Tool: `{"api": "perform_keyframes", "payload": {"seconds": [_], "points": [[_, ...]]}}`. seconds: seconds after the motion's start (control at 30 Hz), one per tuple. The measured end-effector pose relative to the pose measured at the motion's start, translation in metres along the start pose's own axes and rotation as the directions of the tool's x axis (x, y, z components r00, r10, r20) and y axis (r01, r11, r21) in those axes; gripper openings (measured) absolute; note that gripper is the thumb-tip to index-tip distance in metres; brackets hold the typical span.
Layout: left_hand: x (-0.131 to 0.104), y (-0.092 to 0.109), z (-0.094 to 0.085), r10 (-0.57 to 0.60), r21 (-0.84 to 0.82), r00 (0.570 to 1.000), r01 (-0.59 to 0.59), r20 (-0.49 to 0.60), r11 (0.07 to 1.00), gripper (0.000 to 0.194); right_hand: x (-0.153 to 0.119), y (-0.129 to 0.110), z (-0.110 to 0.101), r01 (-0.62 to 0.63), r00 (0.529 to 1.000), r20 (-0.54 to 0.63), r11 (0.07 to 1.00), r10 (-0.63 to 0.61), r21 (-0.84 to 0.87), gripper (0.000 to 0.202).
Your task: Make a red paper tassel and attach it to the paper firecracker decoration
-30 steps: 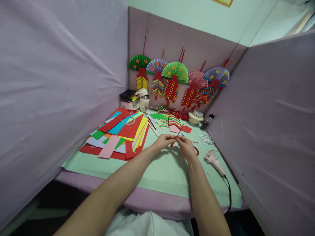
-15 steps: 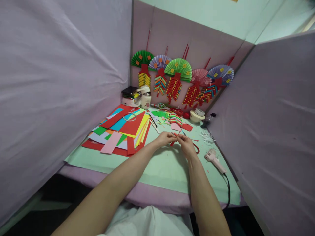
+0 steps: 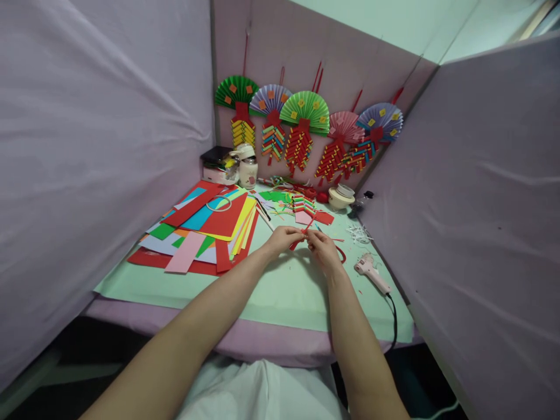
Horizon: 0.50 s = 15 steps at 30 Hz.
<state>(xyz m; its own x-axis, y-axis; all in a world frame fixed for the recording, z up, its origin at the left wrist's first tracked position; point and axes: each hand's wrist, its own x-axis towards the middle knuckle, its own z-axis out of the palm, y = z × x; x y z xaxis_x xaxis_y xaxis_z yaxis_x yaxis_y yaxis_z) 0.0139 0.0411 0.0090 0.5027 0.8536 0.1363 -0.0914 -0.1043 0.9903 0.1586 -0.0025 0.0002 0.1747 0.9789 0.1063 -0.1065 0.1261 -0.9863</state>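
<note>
A pale-green sheet (image 3: 284,291) covers the table inside lilac cloth partitions (image 3: 481,204). Left of the glue gun (image 3: 373,274), the left hand (image 3: 283,239) and right hand (image 3: 322,249) pinch one thin red strip (image 3: 310,223). Beyond the gun hang five pleated paper fans (image 3: 304,109); far left beyond it, one bottle (image 3: 248,173) and one box (image 3: 213,175), contents indistinct.
</note>
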Motion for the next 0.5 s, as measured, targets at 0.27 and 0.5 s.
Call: {"api": "perform_keyframes", "payload": {"seconds": [0.27,0.5], "points": [[0.007,-0.015,-0.001,-0.112,-0.211,0.983,0.142,0.148,0.967,0.040,0.004,0.004,-0.001,-0.046,0.999,0.015,0.995,0.045,0.091,0.034],[0.004,-0.013,0.003,-0.112,-0.142,0.988,0.127,0.106,0.982,0.032,0.002,0.002,0.001,-0.016,0.999,-0.036,0.999,0.014,-0.035,0.034]]}}
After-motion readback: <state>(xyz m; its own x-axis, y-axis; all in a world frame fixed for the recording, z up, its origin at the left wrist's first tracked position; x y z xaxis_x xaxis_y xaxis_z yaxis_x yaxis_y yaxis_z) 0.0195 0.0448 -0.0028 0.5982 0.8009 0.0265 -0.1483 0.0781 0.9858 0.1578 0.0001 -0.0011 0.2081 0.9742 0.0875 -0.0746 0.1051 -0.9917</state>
